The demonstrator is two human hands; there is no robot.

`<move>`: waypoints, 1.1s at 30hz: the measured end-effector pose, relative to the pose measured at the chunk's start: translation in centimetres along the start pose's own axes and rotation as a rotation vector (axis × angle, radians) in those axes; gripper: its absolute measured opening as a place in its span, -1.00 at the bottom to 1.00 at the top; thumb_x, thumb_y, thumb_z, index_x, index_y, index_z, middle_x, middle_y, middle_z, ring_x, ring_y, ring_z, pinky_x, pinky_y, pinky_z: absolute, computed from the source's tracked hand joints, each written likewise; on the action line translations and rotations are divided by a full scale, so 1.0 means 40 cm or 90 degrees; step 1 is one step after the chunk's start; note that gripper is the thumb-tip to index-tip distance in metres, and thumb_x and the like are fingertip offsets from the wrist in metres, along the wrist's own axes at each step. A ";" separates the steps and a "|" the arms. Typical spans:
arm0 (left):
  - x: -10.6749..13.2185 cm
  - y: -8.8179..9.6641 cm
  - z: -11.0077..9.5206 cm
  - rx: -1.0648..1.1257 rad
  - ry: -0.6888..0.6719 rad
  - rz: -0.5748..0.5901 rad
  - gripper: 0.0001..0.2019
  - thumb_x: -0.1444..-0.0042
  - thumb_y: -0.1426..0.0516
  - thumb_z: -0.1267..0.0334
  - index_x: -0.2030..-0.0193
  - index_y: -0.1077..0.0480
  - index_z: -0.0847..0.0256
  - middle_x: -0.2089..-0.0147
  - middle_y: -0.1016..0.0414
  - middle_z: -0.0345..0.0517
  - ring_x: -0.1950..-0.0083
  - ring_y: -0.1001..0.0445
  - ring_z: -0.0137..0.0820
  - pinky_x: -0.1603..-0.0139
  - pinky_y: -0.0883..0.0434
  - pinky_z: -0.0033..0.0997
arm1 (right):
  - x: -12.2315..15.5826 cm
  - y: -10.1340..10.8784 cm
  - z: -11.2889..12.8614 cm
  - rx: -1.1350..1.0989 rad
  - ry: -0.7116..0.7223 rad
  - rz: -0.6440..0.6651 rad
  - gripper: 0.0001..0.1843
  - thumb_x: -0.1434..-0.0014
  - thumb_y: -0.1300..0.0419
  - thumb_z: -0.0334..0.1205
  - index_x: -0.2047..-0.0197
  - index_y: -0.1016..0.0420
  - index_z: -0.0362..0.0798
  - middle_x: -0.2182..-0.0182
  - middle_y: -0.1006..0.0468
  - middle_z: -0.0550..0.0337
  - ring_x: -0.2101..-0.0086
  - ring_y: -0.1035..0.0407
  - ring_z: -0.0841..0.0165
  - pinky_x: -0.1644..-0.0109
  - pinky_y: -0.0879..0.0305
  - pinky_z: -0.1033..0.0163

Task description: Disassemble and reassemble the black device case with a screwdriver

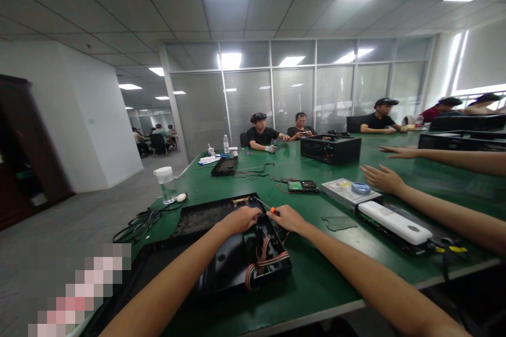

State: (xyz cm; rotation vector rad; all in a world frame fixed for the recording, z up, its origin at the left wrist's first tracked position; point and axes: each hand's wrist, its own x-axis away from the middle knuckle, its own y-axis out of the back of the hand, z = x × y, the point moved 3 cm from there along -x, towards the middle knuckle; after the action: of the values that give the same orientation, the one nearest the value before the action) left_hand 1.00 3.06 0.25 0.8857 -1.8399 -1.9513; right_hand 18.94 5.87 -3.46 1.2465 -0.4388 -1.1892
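A black computer case (233, 263) lies open at the near edge of the green table (316, 284), with a striped ribbon cable (261, 266) showing inside. My left hand (242, 218) is curled shut on the case's far rim. My right hand (288, 217) is closed round a small screwdriver with an orange handle (272, 210), whose shaft points left toward the case. Both hands nearly touch above the case's back edge.
A co-worker's two open hands (381, 178) reach in from the right, near a silver optical drive (348, 192) and a white device (395, 222). A water bottle (166, 184), cables (138, 224), a circuit board (301, 186) and another black case (330, 148) lie farther off. Several people sit at the far end.
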 end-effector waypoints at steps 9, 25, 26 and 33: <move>0.012 -0.076 0.007 0.115 0.048 -0.143 -0.83 -0.11 -0.05 0.35 0.23 -0.46 0.24 0.23 -0.51 -0.12 0.19 -0.44 -0.42 0.09 -0.30 -0.50 | 0.003 0.025 -0.015 -0.014 -0.039 0.002 -0.44 -0.14 0.13 0.16 0.45 -0.49 -0.07 0.54 -0.52 0.08 0.47 -0.39 0.33 0.42 -0.10 0.37; 0.027 -0.054 -0.013 0.052 0.018 -0.117 -0.82 -0.12 0.01 0.40 0.25 -0.42 0.27 0.23 -0.47 -0.09 0.19 -0.40 -0.40 0.09 -0.29 -0.46 | -0.010 0.065 -0.041 -0.094 -0.026 -0.086 -0.65 -0.06 -0.05 0.02 0.35 -0.46 -0.09 0.47 -0.49 0.16 0.46 -0.31 0.39 0.37 -0.11 0.34; 0.026 -0.055 -0.012 0.042 0.009 -0.113 -0.82 -0.10 0.00 0.41 0.25 -0.42 0.28 0.24 -0.47 -0.10 0.20 -0.40 -0.40 0.09 -0.29 -0.46 | -0.011 0.064 -0.042 -0.094 -0.028 -0.087 -0.65 -0.06 -0.05 0.03 0.36 -0.46 -0.09 0.48 -0.49 0.16 0.47 -0.31 0.39 0.37 -0.11 0.34; 0.029 -0.061 -0.009 0.006 -0.004 -0.093 -0.83 0.00 -0.03 0.46 0.30 -0.42 0.29 0.31 -0.46 -0.09 0.25 -0.39 -0.39 0.13 -0.29 -0.46 | -0.010 0.059 -0.041 -0.149 -0.024 -0.078 -0.68 -0.03 -0.08 0.01 0.32 -0.37 -0.09 0.46 -0.46 0.17 0.46 -0.30 0.40 0.38 -0.11 0.34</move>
State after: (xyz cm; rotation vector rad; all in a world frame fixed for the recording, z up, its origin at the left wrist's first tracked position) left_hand 0.79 2.34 -2.38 1.0454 -1.8364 -2.0329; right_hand 21.18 6.70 -1.78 1.0621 -0.2439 -1.3293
